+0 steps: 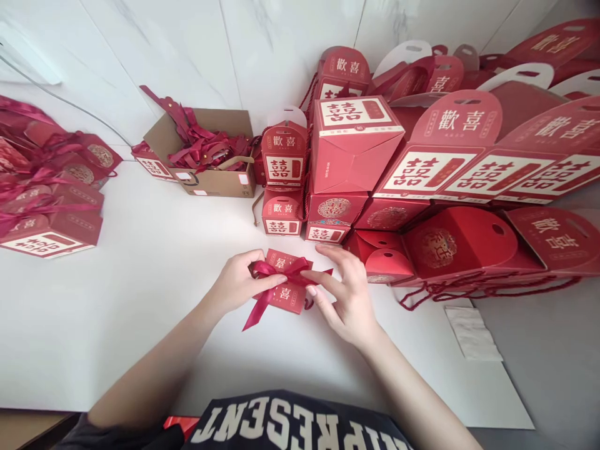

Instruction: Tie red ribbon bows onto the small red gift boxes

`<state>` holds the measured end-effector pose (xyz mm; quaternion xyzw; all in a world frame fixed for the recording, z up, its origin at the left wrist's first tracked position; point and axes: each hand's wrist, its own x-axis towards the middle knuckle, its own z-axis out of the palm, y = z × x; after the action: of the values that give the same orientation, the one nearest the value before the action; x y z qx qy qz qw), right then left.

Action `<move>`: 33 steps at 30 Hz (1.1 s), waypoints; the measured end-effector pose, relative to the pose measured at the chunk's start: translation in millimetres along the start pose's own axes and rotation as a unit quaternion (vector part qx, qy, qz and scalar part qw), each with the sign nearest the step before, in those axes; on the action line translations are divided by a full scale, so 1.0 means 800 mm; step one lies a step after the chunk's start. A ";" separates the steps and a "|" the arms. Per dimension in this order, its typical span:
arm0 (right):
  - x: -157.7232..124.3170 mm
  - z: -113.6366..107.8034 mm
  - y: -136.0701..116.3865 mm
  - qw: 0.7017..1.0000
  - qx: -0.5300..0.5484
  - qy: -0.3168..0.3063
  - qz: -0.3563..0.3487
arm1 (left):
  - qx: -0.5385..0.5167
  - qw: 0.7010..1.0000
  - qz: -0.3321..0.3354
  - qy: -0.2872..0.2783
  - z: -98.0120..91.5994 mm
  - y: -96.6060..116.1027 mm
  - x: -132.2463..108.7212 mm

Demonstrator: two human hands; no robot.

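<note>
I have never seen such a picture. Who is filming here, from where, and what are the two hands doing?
There is no machine: a person wears one camera on the head, looking down at their own bare hands. The left hand and right hand each pinch the dark red satin ribbon looped in a bow on a small red paper box, which lies on the white table. Behind stand large red paper gift boxes and a brown cardboard carton of ribbons.
</note>
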<state>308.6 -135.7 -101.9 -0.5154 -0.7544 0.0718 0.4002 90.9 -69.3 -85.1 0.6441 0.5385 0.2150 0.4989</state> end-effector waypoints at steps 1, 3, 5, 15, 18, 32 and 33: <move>0.001 0.002 0.000 0.999 -0.020 -0.026 -0.002 | 0.002 1.000 0.001 0.001 0.000 -0.001 0.000; 0.003 0.006 -0.001 0.996 -0.052 -0.078 0.011 | 0.009 1.000 0.004 0.002 -0.001 -0.002 0.001; 0.004 0.011 0.002 0.990 -0.072 -0.114 0.035 | 0.013 1.000 0.008 -0.007 -0.001 -0.004 0.002; 0.000 0.008 0.025 0.965 0.201 -0.109 0.125 | -0.098 0.991 0.021 -0.094 -0.017 -0.011 0.010; 0.001 0.002 0.029 0.956 0.253 -0.049 0.140 | -0.135 0.986 0.064 -0.076 -0.020 -0.016 0.015; -0.002 0.001 0.025 0.922 0.321 -0.095 0.195 | 0.234 0.970 -0.054 -0.032 -0.051 0.016 -0.044; 0.000 -0.002 0.022 0.944 0.271 -0.088 0.166 | 0.235 0.967 -0.074 -0.062 -0.048 0.016 -0.050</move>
<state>322.5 -128.3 -109.9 -0.4971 -0.6423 0.3839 0.4392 52.7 -89.1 -48.0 0.7139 0.5878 0.0050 0.3806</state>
